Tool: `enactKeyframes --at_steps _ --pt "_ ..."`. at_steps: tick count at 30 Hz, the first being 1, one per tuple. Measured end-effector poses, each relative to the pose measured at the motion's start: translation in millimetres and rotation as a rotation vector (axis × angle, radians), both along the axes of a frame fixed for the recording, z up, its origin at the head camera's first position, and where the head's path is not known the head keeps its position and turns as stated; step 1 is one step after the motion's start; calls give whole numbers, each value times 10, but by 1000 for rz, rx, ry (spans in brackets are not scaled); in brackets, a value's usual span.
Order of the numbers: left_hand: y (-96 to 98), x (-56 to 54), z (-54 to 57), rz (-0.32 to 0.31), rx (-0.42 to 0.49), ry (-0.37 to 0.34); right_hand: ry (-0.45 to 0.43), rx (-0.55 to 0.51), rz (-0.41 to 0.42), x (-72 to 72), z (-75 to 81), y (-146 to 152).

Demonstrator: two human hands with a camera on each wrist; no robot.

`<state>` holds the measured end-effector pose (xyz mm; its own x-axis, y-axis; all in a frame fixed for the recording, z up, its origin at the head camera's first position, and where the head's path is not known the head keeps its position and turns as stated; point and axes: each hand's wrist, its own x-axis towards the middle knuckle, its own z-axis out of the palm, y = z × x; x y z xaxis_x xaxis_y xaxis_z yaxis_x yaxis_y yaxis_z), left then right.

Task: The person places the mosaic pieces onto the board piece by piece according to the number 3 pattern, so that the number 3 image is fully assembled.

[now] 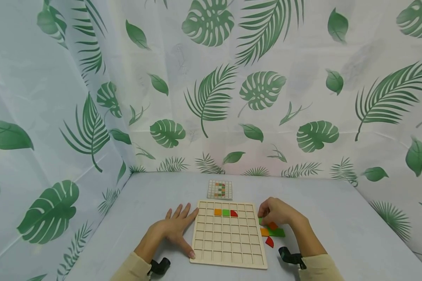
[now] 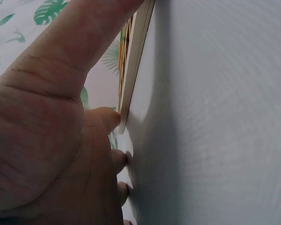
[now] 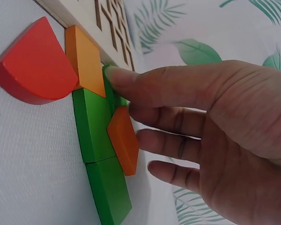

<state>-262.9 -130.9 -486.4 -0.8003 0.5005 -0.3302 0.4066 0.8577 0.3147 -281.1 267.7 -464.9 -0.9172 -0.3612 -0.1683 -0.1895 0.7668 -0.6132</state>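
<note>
A wooden grid board [image 1: 228, 246] lies on the table, with an orange square [image 1: 218, 212], a green square [image 1: 226, 212] and a red quarter-round piece [image 1: 233, 213] side by side in an upper row. Fingers spread, my left hand [image 1: 176, 228] rests at the board's left edge, thumb near the lower corner and index finger higher up. Beyond the right edge, my right hand [image 1: 278, 212] pinches a green block [image 3: 108, 84] between thumb and fingers; the block is partly hidden. Under and beside that hand lie an orange-red block [image 3: 125, 140], an orange block [image 3: 86, 61] and two green blocks [image 3: 94, 126].
A loose red quarter-round block [image 3: 35, 65] lies nearest me by the board's right edge. Behind the board is a small pattern card [image 1: 212, 189] printed with a coloured grid. Leaf-print curtains [image 1: 211, 156] hang at the back and sides of the table.
</note>
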Motion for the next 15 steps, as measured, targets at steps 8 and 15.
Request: enactKeyframes --at_steps 8,15 --pt "-5 -5 25 -6 5 8 2 18 0 -23 -22 -1" --pt "-8 -7 16 -13 8 9 26 -19 -5 -23 -17 -3"
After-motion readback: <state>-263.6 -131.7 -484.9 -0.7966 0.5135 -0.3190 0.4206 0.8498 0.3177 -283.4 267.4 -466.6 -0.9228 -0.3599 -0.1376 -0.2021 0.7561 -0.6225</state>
